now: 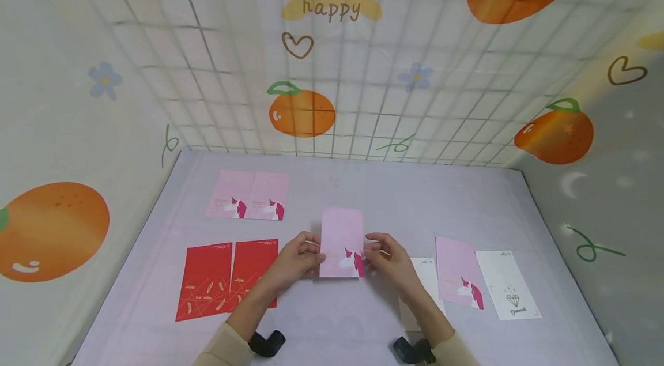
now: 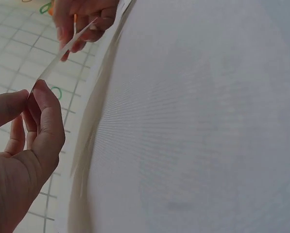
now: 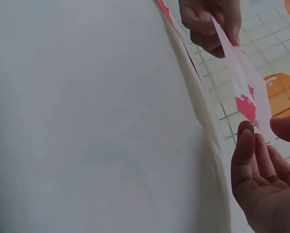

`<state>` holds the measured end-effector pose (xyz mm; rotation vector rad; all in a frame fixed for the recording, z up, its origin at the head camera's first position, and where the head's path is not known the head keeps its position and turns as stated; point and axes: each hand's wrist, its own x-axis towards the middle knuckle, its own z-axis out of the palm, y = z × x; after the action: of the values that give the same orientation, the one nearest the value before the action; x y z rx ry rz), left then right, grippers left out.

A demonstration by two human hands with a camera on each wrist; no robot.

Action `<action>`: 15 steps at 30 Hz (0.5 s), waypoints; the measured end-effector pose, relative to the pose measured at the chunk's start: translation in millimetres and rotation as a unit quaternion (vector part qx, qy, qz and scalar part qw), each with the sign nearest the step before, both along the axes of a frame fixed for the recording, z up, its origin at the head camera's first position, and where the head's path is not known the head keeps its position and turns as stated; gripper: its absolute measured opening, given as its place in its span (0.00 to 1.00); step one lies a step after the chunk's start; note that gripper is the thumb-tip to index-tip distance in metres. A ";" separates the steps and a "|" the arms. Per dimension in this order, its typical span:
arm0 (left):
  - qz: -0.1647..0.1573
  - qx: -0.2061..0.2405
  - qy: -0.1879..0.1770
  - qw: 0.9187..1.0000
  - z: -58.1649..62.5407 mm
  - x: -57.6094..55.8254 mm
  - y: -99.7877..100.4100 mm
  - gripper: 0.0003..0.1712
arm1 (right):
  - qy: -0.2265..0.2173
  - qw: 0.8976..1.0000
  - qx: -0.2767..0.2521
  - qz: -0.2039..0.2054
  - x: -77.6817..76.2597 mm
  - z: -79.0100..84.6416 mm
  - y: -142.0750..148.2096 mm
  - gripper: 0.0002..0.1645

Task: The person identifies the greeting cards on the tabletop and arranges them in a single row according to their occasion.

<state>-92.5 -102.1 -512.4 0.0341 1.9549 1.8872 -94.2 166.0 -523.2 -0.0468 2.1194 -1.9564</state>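
A pink card (image 1: 339,233) with a white and magenta unicorn at its lower corner is held up over the middle of the table. My left hand (image 1: 297,261) pinches its left edge between thumb and fingers, as the left wrist view shows close up. At the opposite edge, my right hand (image 1: 389,259) pinches the card near the unicorn. Seen from the right wrist, the same card (image 3: 259,92) stands tilted between the two hands. Beneath my right forearm lies a white card (image 1: 426,279), partly hidden.
Two pink unicorn cards (image 1: 270,190) lie side by side at the back left. Two red cards (image 1: 204,274) lie in front of them, one partly covered by my left arm. On the right are another pink card (image 1: 456,265) and a white diamond card (image 1: 500,271).
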 end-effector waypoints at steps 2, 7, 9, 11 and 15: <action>0.003 0.002 -0.001 1.000 -0.1 -0.4 -0.7 0.28 | -0.003 1.000 0.004 0.002 1.5 -2.1 -0.7 0.23; 0.010 0.008 -0.001 1.000 -1.7 -1.8 -2.3 0.28 | -0.004 1.000 0.016 0.013 3.4 -5.5 -3.6 0.21; 0.012 0.013 -0.002 1.000 -2.6 -2.3 -2.9 0.28 | -0.001 1.000 0.018 0.017 4.0 -5.3 -4.7 0.20; 0.013 0.017 -0.003 1.000 -3.0 -2.3 -3.3 0.28 | 0.004 0.999 0.022 0.022 4.4 -5.0 -5.6 0.20; 0.016 0.019 -0.009 1.000 -4.0 -1.8 -3.9 0.28 | 0.014 0.999 0.031 0.026 5.9 -5.1 -6.5 0.20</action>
<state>-94.2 -106.0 -516.4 -0.0020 1.9187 1.9392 -88.3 159.5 -528.3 -0.1161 2.1725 -1.8695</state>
